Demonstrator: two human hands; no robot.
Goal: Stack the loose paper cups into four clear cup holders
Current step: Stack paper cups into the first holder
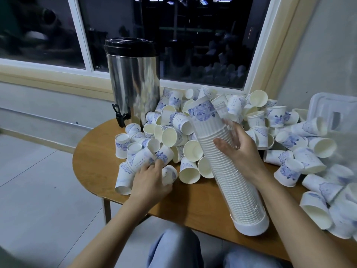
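Many cups [172, 136] on table [193, 202], right hand [238, 150] clasping tilted holder [238, 192], left hand [150, 182] at 9 o'clock among cups, grip unclear

a round wooden table [193, 198] carries a steel urn [133, 80] (black lid, tap) at the back, a heap of paper cups [173, 136], and a tilted cup holder [237, 190] near the front.

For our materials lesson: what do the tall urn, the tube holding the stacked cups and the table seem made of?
Urn: likely stainless steel, shiny, reflecting loose cups; its lid looks black plastic. Cup holder: probably clear plastic, stacked cups show through; white matte base cap. Table: wood or wood-look laminate, smooth brown.
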